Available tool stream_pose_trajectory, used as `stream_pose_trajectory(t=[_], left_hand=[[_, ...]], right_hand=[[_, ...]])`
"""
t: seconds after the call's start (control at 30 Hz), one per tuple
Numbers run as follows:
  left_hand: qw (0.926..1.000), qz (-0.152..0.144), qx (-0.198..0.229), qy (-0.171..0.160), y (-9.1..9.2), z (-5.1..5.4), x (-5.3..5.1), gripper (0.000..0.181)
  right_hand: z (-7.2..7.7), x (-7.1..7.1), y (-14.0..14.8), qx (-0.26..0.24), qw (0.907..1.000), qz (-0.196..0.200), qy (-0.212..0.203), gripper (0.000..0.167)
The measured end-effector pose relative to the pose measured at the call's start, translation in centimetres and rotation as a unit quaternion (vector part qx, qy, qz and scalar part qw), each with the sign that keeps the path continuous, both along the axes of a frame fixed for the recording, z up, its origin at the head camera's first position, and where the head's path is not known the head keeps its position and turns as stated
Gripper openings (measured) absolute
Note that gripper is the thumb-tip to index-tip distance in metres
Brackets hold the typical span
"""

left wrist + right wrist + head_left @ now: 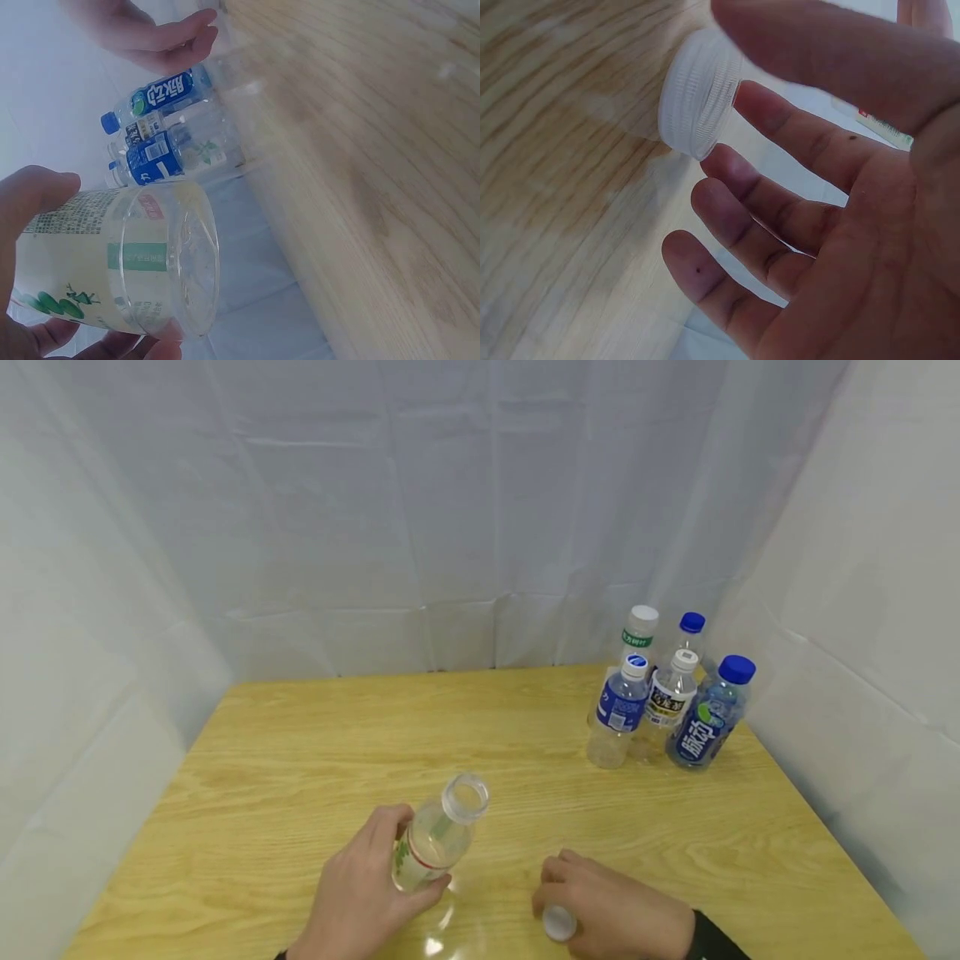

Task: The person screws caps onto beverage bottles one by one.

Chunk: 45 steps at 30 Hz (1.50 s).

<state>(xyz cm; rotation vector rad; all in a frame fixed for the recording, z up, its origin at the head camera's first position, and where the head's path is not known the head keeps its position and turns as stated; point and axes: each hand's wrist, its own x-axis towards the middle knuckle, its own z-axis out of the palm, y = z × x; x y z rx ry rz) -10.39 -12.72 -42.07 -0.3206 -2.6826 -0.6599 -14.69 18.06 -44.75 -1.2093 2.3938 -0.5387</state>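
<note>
My left hand (pixel 367 881) grips a clear plastic bottle (pixel 444 831) round its body, with the thumb on the near side. Its mouth is uncapped and leans up to the right. The left wrist view shows its base and pale label with green print (pixel 82 262), raised off the wood. My right hand (pixel 611 902) is low over the table, to the right of the bottle. Between its thumb and fingertips is a whitish ribbed cap (pixel 697 94), close to the wood. Whether the cap touches the table is hard to tell.
Several capped bottles stand grouped at the table's back right, among them a blue-labelled one (pixel 621 710) and a large blue-capped one (pixel 708 718). The wood-grain table (pixel 360 735) meets pale hanging sheets (pixel 450 527) at the back and both sides.
</note>
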Motion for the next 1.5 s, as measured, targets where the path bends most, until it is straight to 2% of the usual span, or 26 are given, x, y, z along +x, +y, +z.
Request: stream_pose_trajectory(t=[0.13, 0.27, 0.53, 0.67, 0.8, 0.9, 1.03, 1.2, 1.4, 1.5], left_hand=[[1.0000, 0.003, 0.003, 0.001, 0.1, 0.0, 0.0, 0.079], [1.0000, 0.004, 0.005, 0.002, 0.2, -0.1, 0.0, 0.080], [1.0000, 0.005, 0.003, -0.008, 0.3, -0.1, 0.2, 0.080], [0.9999, 0.004, 0.000, -0.015, 0.4, -0.1, 0.3, 0.080], [0.9997, 0.006, -0.006, -0.022, 0.5, -0.2, 0.3, 0.080], [0.9996, 0.008, -0.006, -0.026, 0.5, -0.2, 0.3, 0.079], [0.9998, 0.003, -0.008, -0.019, 0.6, -0.3, 0.2, 0.079], [0.9997, -0.002, -0.015, -0.021, 0.7, -0.3, 0.4, 0.079], [0.9994, 0.003, -0.015, -0.032, 0.7, -0.2, 0.6, 0.077], [0.9992, 0.004, -0.013, -0.037, 0.7, -0.2, 0.6, 0.077]], right_hand=[[0.0, -0.1, -0.1, -0.004, 0.9998, 0.010, 0.020, 0.027], [0.0, -0.2, -0.1, 0.000, 0.9997, 0.011, 0.024, 0.027], [0.6, -0.3, 0.0, 0.019, 0.9994, -0.014, -0.024, 0.028], [1.5, -0.5, 0.1, -0.003, 0.9997, -0.019, -0.014, 0.031], [3.0, -1.0, 0.4, -0.011, 0.9994, -0.028, -0.015, 0.039], [4.3, -1.5, 0.6, -0.013, 0.9992, -0.033, -0.017, 0.039], [6.0, -2.1, 0.8, -0.029, 0.9991, -0.031, 0.003, 0.034], [7.7, -2.2, 0.8, -0.068, 0.9957, -0.029, 0.057, 0.032], [9.4, -2.9, 0.6, -0.133, 0.9845, -0.026, 0.111, 0.033], [10.3, -3.4, 0.5, -0.182, 0.9745, -0.016, 0.130, 0.037]])
